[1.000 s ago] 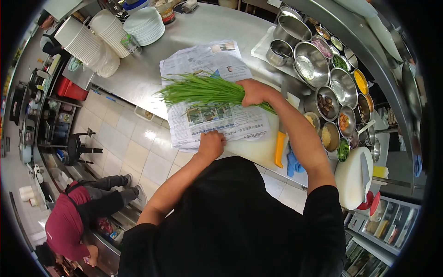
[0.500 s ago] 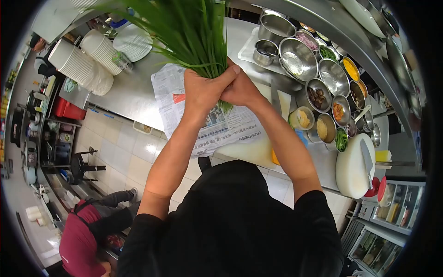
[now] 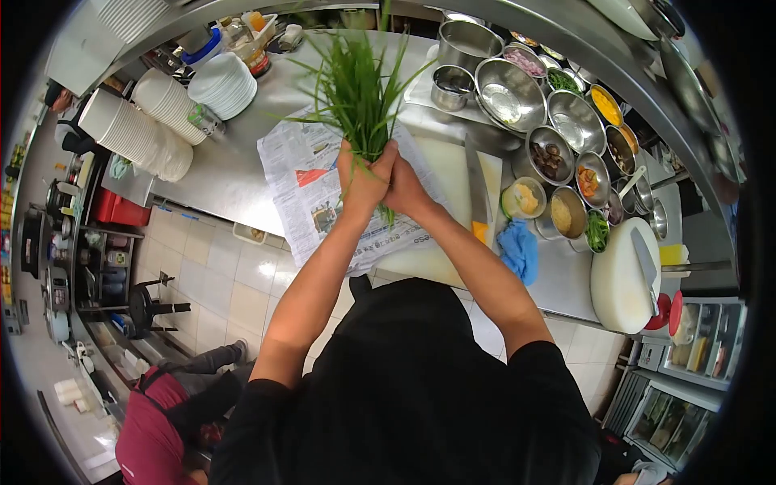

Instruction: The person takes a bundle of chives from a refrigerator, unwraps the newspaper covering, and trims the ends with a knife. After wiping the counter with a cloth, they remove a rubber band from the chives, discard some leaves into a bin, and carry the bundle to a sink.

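A bunch of long green chives point(image 3: 360, 93) stands with its leaves fanning toward the far side of the counter. My left hand point(image 3: 362, 179) is wrapped round its lower part, and my right hand point(image 3: 404, 184) closes on it from the other side, the two touching. A few stem ends poke out below my hands. Beneath them lies a spread newspaper point(image 3: 283, 166), partly over a white cutting board point(image 3: 449, 174). On that board, right of my hands, rests a knife point(image 3: 478, 190) with an orange handle.
Steel bowls point(image 3: 511, 93) and containers of cut ingredients crowd the right side, near a blue cloth point(image 3: 518, 252). A second knife lies on a thick round board point(image 3: 618, 283). Stacked bowls point(image 3: 121, 133) and plates point(image 3: 222, 85) stand left. Someone in a maroon shirt point(image 3: 153, 428) is lower left.
The chives and both my hands have come down closer to the newspaper, the grip kept. My right forearm has shifted, showing more of the orange knife handle and the blue cloth.
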Motion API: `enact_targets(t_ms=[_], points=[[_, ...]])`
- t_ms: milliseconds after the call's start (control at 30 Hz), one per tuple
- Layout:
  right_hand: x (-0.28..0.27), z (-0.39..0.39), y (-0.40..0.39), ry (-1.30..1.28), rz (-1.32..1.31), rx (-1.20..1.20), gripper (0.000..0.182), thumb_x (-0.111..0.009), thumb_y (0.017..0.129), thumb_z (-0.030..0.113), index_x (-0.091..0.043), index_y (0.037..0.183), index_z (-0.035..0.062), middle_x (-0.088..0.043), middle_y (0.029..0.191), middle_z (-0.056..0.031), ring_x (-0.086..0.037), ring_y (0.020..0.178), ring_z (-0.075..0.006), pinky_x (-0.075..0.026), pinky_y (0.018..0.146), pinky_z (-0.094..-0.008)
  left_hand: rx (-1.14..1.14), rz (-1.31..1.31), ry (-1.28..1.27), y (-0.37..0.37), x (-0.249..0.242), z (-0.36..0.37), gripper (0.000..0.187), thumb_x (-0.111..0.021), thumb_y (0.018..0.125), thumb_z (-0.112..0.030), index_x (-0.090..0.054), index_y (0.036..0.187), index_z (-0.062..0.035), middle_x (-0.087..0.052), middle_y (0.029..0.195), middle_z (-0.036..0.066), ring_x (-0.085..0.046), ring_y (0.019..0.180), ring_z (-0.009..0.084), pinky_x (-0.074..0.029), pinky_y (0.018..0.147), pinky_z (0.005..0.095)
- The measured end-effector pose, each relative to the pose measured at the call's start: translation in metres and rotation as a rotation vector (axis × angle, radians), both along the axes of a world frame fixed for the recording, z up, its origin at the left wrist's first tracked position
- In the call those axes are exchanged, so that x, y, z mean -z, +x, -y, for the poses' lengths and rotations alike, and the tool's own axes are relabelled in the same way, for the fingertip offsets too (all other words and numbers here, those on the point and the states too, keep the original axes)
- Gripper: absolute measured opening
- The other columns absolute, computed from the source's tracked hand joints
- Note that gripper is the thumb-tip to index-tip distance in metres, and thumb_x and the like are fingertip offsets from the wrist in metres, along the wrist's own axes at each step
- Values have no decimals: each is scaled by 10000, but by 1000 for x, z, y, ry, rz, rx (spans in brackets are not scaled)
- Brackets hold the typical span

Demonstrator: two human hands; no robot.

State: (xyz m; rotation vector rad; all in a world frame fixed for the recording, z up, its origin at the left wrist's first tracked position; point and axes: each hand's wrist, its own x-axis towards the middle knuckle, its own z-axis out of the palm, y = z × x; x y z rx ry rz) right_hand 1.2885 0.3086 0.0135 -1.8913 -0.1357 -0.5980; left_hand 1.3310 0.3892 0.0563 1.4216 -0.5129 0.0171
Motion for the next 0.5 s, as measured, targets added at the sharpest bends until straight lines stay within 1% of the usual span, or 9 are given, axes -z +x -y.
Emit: enact_targets(t_ms=[67,133,200,267,300,333,400,433,500], points=[[-13,2,6,-20,88,7,446,-707,775,134,-536,1169,12,-568,1157,-179,-573,1063,-320,-457,894,-398,-38,48,95,-4,-31,0,216,-699,796,-68,-596,962,24,-661,865,70,-611,761,132,-488,702,273],[-34,-1,1,-41,165,15,414,-703,786,144,-553,1149,13,-577,1133,-180,-582,1039,-319,-463,875,-397,17,165,-37,-7,-57,-1,206,-703,789,-65,-608,948,24,-661,831,63,-604,752,127,-485,698,278],[-70,-8,-7,68,114,47,442,-710,785,172,-546,1164,16,-590,1096,-175,-593,1008,-313,-466,851,-387,69,112,-63,-18,-78,-8,226,-718,773,-60,-611,953,27,-655,833,67,-600,759,130,-482,715,281],[-62,-6,-4,66,101,63,465,-722,780,198,-544,1169,15,-590,1085,-165,-598,996,-303,-467,848,-376,57,179,28,-23,-87,-14,360,-719,738,-47,-546,1049,10,-650,947,106,-624,833,197,-491,754,293],[-55,-4,-4,-27,134,52,473,-728,779,205,-540,1166,9,-590,1082,-164,-597,1000,-304,-467,849,-376,-25,301,102,-1,-32,-6,369,-738,719,-63,-564,1036,11,-651,941,109,-626,830,215,-496,759,311],[-44,-4,-3,-118,166,43,482,-733,777,213,-536,1163,3,-589,1079,-163,-597,1004,-305,-468,850,-376,-25,303,102,-4,-31,-8,369,-738,719,-63,-564,1036,11,-651,941,109,-626,830,215,-496,759,311],[-3,-7,0,20,135,51,507,-731,781,216,-518,1187,-2,-587,1082,-175,-594,1011,-322,-468,858,-385,-9,233,58,-18,-29,-12,235,-753,733,-81,-633,904,27,-667,827,61,-608,735,180,-491,720,319],[9,-8,0,4,114,97,515,-737,766,184,-523,1198,7,-605,1103,-155,-597,1018,-286,-462,874,-374,-118,138,25,-23,-20,-8,210,-740,744,-134,-643,848,21,-676,792,90,-612,706,213,-494,699,344],[26,-9,2,-15,92,137,526,-743,750,153,-528,1210,16,-623,1123,-135,-601,1025,-250,-456,890,-363,-72,163,139,-18,-14,-11,210,-724,756,-153,-642,842,20,-674,793,112,-615,696,228,-495,692,344]])
